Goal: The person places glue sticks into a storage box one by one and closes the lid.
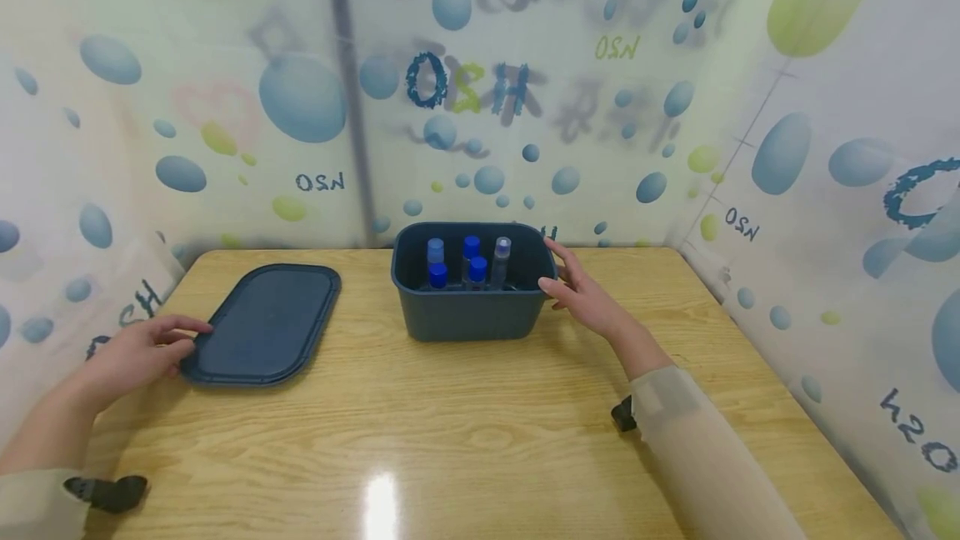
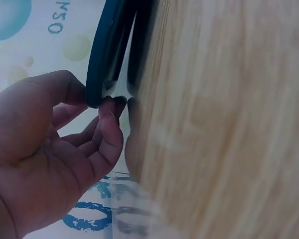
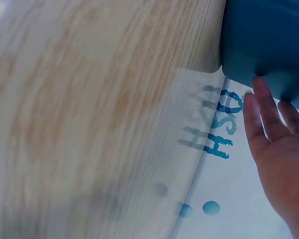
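A dark blue-grey rounded lid [image 1: 266, 323] lies on the left of the table. My left hand [image 1: 142, 354] pinches its near left corner between thumb and fingers, and in the left wrist view that lid edge [image 2: 93, 74] is raised a little off the wood. Right of the lid stands a matching plastic bin [image 1: 472, 315], open at the top. Inside are several small clear bottles, most with blue caps [image 1: 477, 267] and one with a clear cap [image 1: 502, 246]. My right hand [image 1: 588, 298] is against the bin's right side, its fingers [image 3: 269, 107] extended along the wall.
The wooden table [image 1: 465, 432] carries both things, with the bin near its back edge. Printed curtains [image 1: 480, 148] with dots and letters hang close behind and at both sides. Black straps [image 1: 108, 492] are at both wrists.
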Action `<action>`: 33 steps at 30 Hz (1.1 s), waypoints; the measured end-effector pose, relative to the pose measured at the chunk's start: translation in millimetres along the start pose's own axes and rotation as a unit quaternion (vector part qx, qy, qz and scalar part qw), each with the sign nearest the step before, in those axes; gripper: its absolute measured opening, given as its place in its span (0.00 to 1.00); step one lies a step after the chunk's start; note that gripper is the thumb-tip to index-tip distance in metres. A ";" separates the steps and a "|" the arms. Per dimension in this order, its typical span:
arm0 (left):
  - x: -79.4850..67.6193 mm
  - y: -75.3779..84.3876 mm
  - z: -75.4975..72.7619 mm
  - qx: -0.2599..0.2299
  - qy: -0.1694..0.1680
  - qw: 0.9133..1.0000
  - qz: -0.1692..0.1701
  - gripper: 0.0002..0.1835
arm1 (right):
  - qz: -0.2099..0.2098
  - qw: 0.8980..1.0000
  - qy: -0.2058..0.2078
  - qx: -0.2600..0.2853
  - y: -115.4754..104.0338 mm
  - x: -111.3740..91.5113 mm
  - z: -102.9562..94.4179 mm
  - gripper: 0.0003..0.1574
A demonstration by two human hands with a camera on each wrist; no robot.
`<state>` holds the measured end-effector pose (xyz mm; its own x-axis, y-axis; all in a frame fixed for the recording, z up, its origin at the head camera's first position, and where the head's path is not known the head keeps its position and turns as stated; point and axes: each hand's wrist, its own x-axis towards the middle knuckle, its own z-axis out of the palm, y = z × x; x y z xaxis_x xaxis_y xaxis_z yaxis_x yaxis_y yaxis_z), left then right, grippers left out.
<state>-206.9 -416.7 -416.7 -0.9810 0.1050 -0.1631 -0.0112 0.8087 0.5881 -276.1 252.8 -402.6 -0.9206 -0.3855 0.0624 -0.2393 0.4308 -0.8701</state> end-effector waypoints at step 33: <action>-3.1 53.8 -4.2 -0.126 0.029 0.991 0.044 0.36 | 0.002 1.000 0.002 0.008 1.1 -0.5 1.5 0.48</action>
<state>-205.3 -376.0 -381.2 -0.9897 0.1292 -0.0620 0.0330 0.6267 0.7786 -275.4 252.2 -404.4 -0.9225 -0.3810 0.0615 -0.2316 0.4191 -0.8779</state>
